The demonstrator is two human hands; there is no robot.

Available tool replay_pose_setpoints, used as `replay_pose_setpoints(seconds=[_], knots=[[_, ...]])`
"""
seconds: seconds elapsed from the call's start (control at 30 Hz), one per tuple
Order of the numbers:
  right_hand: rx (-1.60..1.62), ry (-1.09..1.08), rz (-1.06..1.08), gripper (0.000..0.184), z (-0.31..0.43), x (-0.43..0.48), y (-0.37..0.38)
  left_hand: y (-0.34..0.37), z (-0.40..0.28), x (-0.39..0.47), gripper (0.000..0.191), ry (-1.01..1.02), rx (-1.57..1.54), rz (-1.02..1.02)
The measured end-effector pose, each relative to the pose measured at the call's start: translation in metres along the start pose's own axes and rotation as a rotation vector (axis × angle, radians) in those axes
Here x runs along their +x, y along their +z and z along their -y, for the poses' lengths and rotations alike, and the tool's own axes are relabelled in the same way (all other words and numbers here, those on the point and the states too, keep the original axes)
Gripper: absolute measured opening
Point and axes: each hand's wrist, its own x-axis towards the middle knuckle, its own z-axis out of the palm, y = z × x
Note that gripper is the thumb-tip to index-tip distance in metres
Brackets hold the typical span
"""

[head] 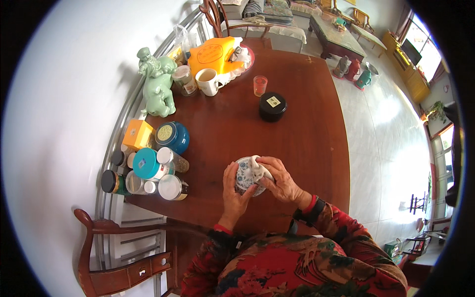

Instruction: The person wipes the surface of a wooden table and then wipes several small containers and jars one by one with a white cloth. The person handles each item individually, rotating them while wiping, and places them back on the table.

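Note:
A round lidded jar [245,173], white with a blue floral pattern, is before me at the near part of the brown wooden table [230,130]. My left hand [235,187] grips its left side, fingers along the rim and thumb at the near edge. A crumpled off-white cloth [261,171] lies against the jar's upper right. My right hand [282,180] pinches this cloth and presses it on the patterned surface. The fingers and cloth hide the jar's right part. Whether its base rests on the table, I cannot tell.
Beyond the jar stand a round black tin [272,107] and a red-tinted plastic cup [260,86]. Several jars, including a blue pot [172,137], crowd the left edge. A green ceramic figurine [157,83] and white mug [208,82] stand farther back. A wooden chair [126,267] is near left.

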Motion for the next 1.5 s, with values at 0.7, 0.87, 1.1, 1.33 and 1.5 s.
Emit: replay_pose_setpoints(seconds=[0.7, 0.87, 1.1, 1.33, 1.5], knots=[[0.029, 0.034, 0.007, 0.050, -0.025, 0.017, -0.004, 0.002, 0.007, -0.002, 0.093, -0.074, -0.016, 0.019], [0.023, 0.071, -0.171, 0.060, -0.013, -0.059, 0.037, 0.002, 0.003, 0.000, 0.093, -0.009, 0.003, 0.017], [0.550, 0.314, -0.123, 0.056, -0.049, -0.019, 0.031, -0.003, 0.000, 0.003, 0.091, 0.015, 0.076, 0.044], [0.335, 0.281, 0.392, 0.062, -0.110, 0.070, 0.017, 0.000, 0.002, 0.001, 0.095, -0.090, -0.012, 0.057], [0.217, 0.323, 0.547, 0.059, -0.103, 0.095, 0.015, 0.001, 0.003, 0.002, 0.092, -0.021, 0.091, 0.032]])
